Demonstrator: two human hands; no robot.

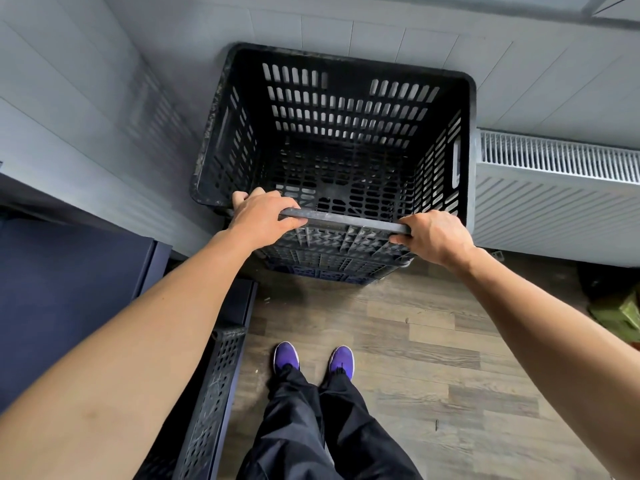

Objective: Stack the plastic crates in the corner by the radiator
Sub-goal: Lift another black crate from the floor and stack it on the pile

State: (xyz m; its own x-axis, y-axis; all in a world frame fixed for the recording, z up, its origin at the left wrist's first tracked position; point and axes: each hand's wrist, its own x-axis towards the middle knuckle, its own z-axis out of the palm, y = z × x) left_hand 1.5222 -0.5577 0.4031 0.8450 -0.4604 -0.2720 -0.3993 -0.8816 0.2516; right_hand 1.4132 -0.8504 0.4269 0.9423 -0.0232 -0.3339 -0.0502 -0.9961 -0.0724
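A tall black slotted plastic crate stands in the corner, its far side against the wall and its right side next to the white radiator. It rests on another crate, of which a dark blue strip shows at floor level. My left hand grips the near rim at its left end. My right hand grips the same rim at its right end. The crate is empty inside.
Another black slotted crate stands on the floor at my left, beside a dark blue cabinet. A green object lies at the right edge under the radiator. My feet in purple shoes stand on wood-look flooring.
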